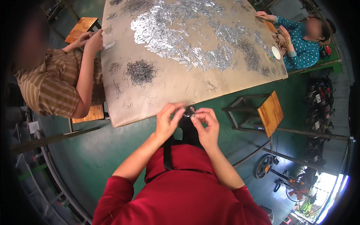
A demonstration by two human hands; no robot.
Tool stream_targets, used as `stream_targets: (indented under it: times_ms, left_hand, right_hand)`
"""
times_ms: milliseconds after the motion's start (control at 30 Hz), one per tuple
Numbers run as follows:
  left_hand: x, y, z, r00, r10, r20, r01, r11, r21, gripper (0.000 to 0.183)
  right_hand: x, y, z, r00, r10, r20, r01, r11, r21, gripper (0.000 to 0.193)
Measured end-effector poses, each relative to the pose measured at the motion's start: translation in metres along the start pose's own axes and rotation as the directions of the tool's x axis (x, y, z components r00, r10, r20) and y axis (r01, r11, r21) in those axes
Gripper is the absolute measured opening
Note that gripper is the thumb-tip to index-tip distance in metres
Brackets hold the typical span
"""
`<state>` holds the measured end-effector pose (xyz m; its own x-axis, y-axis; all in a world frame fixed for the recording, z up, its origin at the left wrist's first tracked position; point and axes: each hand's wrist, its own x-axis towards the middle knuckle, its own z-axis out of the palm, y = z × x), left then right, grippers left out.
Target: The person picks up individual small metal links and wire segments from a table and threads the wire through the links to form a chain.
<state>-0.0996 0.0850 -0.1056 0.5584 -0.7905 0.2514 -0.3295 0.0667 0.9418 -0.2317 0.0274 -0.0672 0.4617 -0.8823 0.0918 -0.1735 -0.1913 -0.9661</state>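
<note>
Red shirt (183, 195) filling the foreground, its wearer pinches a small metal piece (189, 114) between the bent fingertips and thumbs of the left hand (166, 122) and right hand (208, 129), just off the near edge of a brown-surfaced table (221, 84). Bright silver strips (165, 33) spread across the tabletop, with a heap of dark wire-like pieces (140, 72) nearer, at left. Flanking the table are a co-worker in brown stripes (56, 86) and another in dotted teal (305, 48), beside a paper cup (276, 53).
</note>
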Motion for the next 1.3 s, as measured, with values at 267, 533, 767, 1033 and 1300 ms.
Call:
stream_targets:
  times_ms: [267, 533, 767, 1033, 1300]
  left_hand:
    - [0.115, -0.068, 0.063, 0.999, -0.015, -0.046, 0.034, 0.889, 0.456, 0.013]
    - [0.136, -0.087, 0.089, 1.0, -0.027, 0.014, 0.011, 0.748, 0.664, 0.016]
    - [0.075, -0.03, 0.047, 0.904, -0.383, 0.192, 0.385, 0.923, 0.028, 0.02]
    - [0.012, 0.021, 0.001, 0.81, -0.552, 0.196, 0.581, 0.717, -0.385, 0.009]
    - [-0.012, 0.023, -0.013, 0.912, -0.41, 0.009, 0.385, 0.849, -0.36, 0.01]
  right_hand:
    - [0.015, -0.001, -0.022, 0.982, -0.149, 0.114, 0.169, 0.967, -0.191, 0.009]
    - [0.019, 0.013, -0.031, 0.979, -0.142, 0.148, 0.168, 0.968, -0.187, 0.011]
    - [0.019, 0.015, -0.027, 0.988, -0.118, 0.102, 0.135, 0.974, -0.18, 0.009]
    - [0.012, 0.012, -0.001, 0.981, -0.148, 0.126, 0.169, 0.97, -0.176, 0.009]
    - [0.003, 0.018, 0.025, 0.962, -0.201, 0.183, 0.236, 0.953, -0.192, 0.012]
